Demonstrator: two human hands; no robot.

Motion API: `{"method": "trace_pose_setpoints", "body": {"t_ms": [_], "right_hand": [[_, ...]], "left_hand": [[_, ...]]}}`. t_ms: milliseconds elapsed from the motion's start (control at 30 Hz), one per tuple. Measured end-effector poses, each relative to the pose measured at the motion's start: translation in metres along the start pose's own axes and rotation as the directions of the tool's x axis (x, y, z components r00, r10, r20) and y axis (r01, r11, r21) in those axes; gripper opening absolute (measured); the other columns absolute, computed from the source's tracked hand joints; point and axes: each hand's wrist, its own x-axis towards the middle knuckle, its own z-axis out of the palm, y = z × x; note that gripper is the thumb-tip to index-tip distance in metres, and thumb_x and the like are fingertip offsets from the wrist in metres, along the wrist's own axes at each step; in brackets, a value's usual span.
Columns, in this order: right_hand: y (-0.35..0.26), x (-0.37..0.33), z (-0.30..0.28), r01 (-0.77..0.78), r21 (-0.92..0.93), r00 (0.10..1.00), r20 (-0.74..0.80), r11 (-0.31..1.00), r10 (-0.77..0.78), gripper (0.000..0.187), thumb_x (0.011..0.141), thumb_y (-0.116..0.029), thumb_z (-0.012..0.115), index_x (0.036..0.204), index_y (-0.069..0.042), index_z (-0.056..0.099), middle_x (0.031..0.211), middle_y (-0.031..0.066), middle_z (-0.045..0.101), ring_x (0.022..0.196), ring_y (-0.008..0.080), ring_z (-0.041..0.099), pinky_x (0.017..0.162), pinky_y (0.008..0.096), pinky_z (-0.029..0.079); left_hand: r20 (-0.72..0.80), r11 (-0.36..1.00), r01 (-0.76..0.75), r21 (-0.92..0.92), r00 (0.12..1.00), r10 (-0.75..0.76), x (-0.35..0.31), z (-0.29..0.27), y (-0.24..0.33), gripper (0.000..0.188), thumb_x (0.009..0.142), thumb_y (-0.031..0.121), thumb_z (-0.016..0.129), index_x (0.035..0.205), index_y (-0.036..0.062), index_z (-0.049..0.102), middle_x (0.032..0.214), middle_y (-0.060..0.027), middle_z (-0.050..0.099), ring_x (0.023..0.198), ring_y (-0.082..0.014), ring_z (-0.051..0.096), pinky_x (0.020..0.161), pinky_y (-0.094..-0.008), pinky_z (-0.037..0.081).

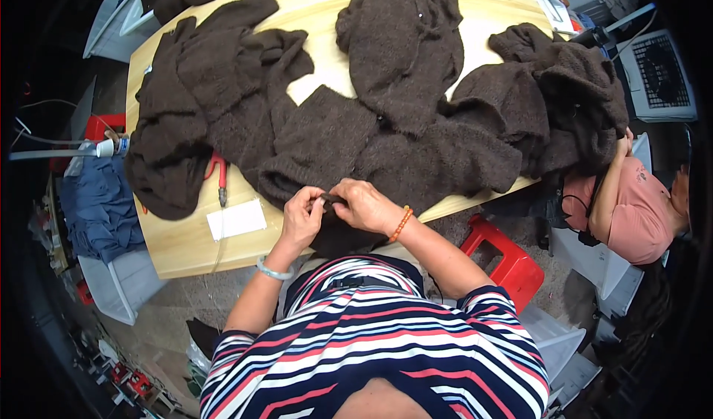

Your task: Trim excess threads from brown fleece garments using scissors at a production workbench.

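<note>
At the table's near edge, my left hand (301, 217) and my right hand (362, 203) come close together, both pinching the edge of a dark brown knitted garment (319, 140). Its fuzzy fabric spreads over the table in front of me, and a part hangs over the edge below my fingers. Whether a small thing sits between the fingertips, I cannot make out. Left of my left hand lie a red-handled hand tool (217, 172), partly under the fabric, and a white card (238, 220).
More brown knitwear (401, 40) lies across the wooden table (174, 244). A co-worker in a pink top (642, 211) sits at the right, a hand at the fabric. Near my right stands a red stool (509, 259). Blue cloth (100, 211) fills a bin at the left.
</note>
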Motion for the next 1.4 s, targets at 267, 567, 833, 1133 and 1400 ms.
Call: {"method": "trace_pose_setpoints", "body": {"t_ms": [267, 567, 833, 1133, 1400], "right_hand": [[0.006, -0.007, 0.012, -0.03, -0.008, 0.993, -0.112, 1.0, 0.029, 0.02, 0.076, 0.005, 0.056, 0.094, 0.005, 0.064, 0.086, 0.0209, 0.06, 0.083, 0.0396, 0.062, 0.074, 0.043, 0.051], [0.017, -0.01, 0.007, -0.094, 0.221, 0.992, -0.064, 0.971, 0.111, 0.017, 0.077, 0.001, 0.061, 0.093, 0.006, 0.066, 0.086, 0.0218, 0.063, 0.083, 0.0378, 0.064, 0.076, 0.0416, 0.051], [0.005, -0.008, 0.01, -0.145, 0.135, 0.989, 0.017, 0.98, 0.144, 0.022, 0.08, -0.004, 0.064, 0.099, 0.006, 0.063, 0.093, 0.0218, 0.061, 0.087, 0.037, 0.064, 0.078, 0.0408, 0.051], [0.004, -0.011, 0.021, -0.043, 0.084, 0.985, -0.162, 0.996, 0.056, 0.023, 0.079, -0.002, 0.065, 0.1, 0.006, 0.063, 0.09, 0.0199, 0.06, 0.08, 0.035, 0.063, 0.071, 0.0389, 0.052], [0.003, -0.015, 0.015, -0.106, 0.116, 0.991, -0.063, 0.988, 0.114, 0.022, 0.081, -0.005, 0.063, 0.1, 0.006, 0.064, 0.092, 0.0216, 0.062, 0.087, 0.0381, 0.064, 0.078, 0.0406, 0.053]], "left_hand": [[0.001, 0.987, 0.099, -0.127, 0.995, -0.1, 0.0, 0.009, -0.009, 0.009, 0.094, 0.003, 0.052, 0.1, -0.0012, 0.059, 0.083, 0.0005, 0.06, 0.068, -0.0038, 0.056, 0.064, -0.0184, 0.047], [0.002, 0.995, 0.078, -0.059, 0.997, -0.078, 0.001, 0.009, -0.016, 0.009, 0.093, 0.001, 0.054, 0.099, -0.0007, 0.059, 0.083, 0.0016, 0.06, 0.067, -0.0028, 0.055, 0.061, -0.0179, 0.046], [0.042, 0.921, 0.26, -0.289, 0.965, -0.259, 0.004, 0.005, -0.022, 0.008, 0.093, 0.002, 0.054, 0.099, 0.0008, 0.059, 0.082, -0.0007, 0.061, 0.065, -0.0059, 0.058, 0.058, -0.02, 0.049], [-0.025, 0.963, 0.193, -0.186, 0.979, -0.201, 0.002, 0.001, -0.001, 0.007, 0.091, 0.001, 0.057, 0.096, -0.0022, 0.06, 0.081, -0.0006, 0.062, 0.066, -0.0039, 0.057, 0.06, -0.0177, 0.047], [0.075, 0.976, 0.164, -0.146, 0.985, -0.155, -0.008, -0.007, 0.004, 0.013, 0.087, 0.0, 0.064, 0.1, -0.0026, 0.065, 0.085, -0.0014, 0.065, 0.073, -0.0041, 0.059, 0.067, -0.0178, 0.049]]}}
